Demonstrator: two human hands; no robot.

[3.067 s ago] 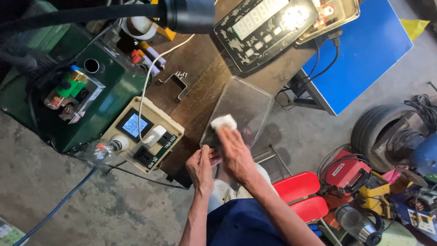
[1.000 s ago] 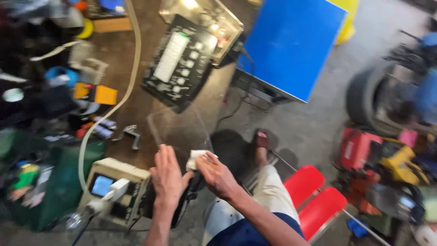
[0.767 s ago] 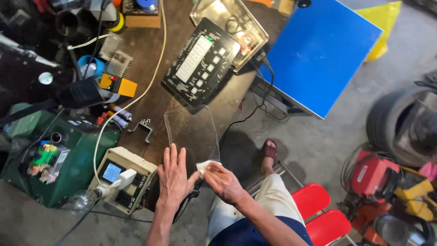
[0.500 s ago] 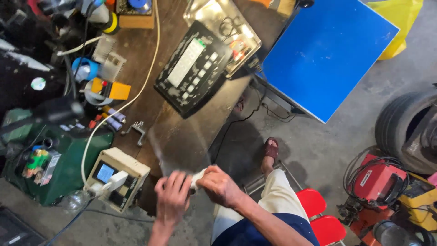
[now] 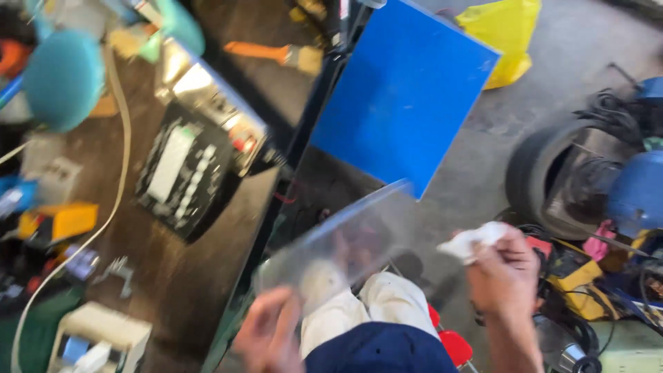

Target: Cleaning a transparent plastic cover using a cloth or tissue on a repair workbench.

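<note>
Since half second ago, clear plastic sheet (image 5: 338, 242) lifting off worktop (image 5: 186, 269), now tilting in air over lap. Left hand (image 5: 269, 335) gripping sheet's lower corner, fingers closing on its edge. Right hand (image 5: 504, 276) pulling away to right, well apart from sheet, fingers pinching crumpled white cloth (image 5: 473, 242). Black control panel (image 5: 183, 176) lying on worktop beside blue board (image 5: 400, 97). View blurring.

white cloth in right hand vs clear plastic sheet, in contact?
Apart. The head view shows the white cloth bunched in the right hand, with dark floor showing between it and the near edge of the clear plastic sheet, which the left hand holds.
</note>
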